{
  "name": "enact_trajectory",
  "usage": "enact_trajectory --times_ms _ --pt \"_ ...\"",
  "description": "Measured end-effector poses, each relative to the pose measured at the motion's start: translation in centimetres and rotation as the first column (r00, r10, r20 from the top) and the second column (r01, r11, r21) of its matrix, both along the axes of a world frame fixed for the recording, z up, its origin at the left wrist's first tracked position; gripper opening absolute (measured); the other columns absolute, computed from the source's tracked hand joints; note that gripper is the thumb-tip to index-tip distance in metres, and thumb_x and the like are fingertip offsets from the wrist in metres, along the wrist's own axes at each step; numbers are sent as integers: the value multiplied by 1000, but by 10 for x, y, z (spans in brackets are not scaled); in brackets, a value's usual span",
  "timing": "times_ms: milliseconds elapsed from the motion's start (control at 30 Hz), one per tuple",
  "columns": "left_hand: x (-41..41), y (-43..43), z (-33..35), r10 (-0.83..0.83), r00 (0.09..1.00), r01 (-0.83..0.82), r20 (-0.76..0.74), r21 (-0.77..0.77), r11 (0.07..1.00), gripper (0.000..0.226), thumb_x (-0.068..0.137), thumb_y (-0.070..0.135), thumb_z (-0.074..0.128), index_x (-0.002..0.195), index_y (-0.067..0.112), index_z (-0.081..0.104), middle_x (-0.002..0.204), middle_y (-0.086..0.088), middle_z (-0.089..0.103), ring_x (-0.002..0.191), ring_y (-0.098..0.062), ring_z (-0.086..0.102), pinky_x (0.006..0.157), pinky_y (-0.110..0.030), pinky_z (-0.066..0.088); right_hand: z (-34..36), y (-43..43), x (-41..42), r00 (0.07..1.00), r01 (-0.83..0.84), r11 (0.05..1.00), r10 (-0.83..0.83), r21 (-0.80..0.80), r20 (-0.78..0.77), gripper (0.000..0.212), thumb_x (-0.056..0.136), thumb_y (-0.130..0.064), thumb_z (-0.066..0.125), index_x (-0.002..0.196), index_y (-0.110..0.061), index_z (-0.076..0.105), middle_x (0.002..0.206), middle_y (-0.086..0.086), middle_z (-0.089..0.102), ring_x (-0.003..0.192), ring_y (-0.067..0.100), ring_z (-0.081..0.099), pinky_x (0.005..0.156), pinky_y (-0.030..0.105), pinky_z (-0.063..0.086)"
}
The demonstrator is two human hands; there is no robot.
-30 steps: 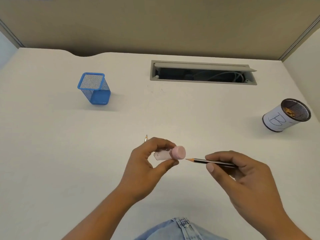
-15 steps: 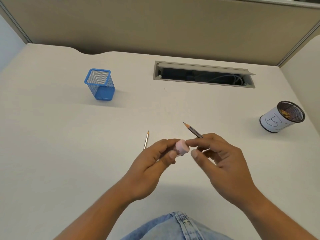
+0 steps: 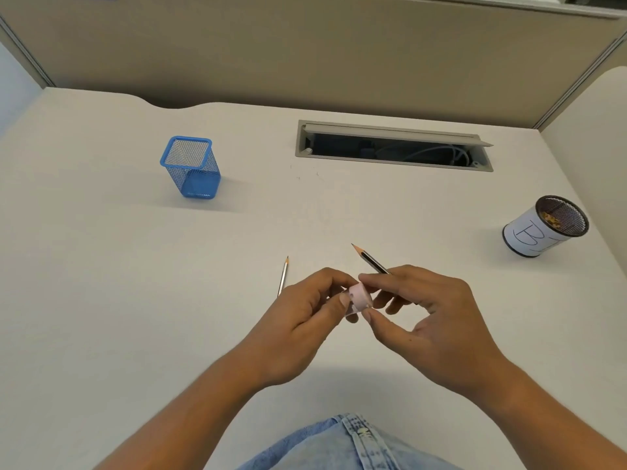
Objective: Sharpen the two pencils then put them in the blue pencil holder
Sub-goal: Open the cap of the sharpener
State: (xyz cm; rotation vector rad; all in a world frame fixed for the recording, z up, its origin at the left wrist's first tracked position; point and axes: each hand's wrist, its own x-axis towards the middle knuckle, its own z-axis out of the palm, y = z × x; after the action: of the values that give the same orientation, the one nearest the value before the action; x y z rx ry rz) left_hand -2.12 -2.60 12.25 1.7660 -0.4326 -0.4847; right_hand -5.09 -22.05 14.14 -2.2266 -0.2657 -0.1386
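Observation:
My left hand [image 3: 302, 317] grips the clear body of a pink-capped sharpener [image 3: 359, 297] above the desk's middle. My right hand [image 3: 431, 317] holds a dark striped pencil [image 3: 369, 260] whose sharp tip points up and left, while its thumb and forefinger pinch the sharpener's pink cap. A second pencil [image 3: 283, 275] lies on the desk just left of my left hand, tip pointing away, its lower end hidden behind my fingers. The blue mesh pencil holder [image 3: 191, 169] stands upright at the far left with nothing visible in it.
A round mesh cup wrapped in white paper marked "B" [image 3: 543, 228] stands at the right with shavings inside. An open cable hatch [image 3: 393, 145] is set in the white desk [image 3: 101, 266] at the back. Partition walls enclose the desk.
My right hand drew the dark pencil out from the sharpener and swung its tip up and away. Its fingers then closed on the sharpener's pink cap. The view shifted slightly.

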Motion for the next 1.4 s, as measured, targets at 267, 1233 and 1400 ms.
enact_trajectory --times_ms 267,1233,1400 --pt "2 -3 0 28 995 -36 97 83 996 19 95 36 50 111 32 60 97 14 66 84 -14 59 70 -24 49 1 7 -1 997 71 990 -69 119 -21 19 80 -22 74 99 -21 78 87 -19 74 80 9 72 67 19 59" --pt "-3 -3 1 121 973 -134 196 54 990 22 94 28 57 114 35 53 109 20 57 102 -12 54 80 -27 48 2 -6 19 826 444 808 -202 387 -526 32 101 -4 46 111 -17 73 87 7 79 72 20 75 67 26 61" --pt "-1 3 2 161 967 -175 198 55 983 24 91 23 63 109 35 54 107 19 59 101 -12 56 83 -17 44 16 -15 11 886 379 823 -191 423 -423 27 103 -9 42 124 -23 51 95 8 79 82 24 76 72 29 62"
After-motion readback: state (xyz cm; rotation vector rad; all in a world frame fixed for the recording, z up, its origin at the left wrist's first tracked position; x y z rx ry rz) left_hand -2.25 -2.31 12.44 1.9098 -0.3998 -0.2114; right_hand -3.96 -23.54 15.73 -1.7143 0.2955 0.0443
